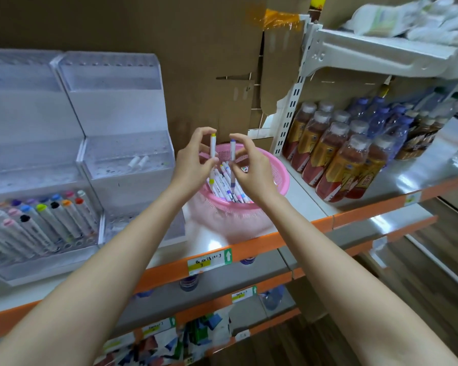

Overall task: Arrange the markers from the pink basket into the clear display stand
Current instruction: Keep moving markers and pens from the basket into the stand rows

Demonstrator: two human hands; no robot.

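The clear display stand [122,143] is found to the left of both grips. A yellow-capped marker [213,147] is pinched by the left hand [192,165] and is held upright, its long axis nearly vertical. Just beside it, a blue-capped marker [232,157] is pinched the same way by the right hand [253,169]. Below both grips the pink basket [278,180] is placed, with other markers [226,186] inside. The left hand is judged nearer to the stand.
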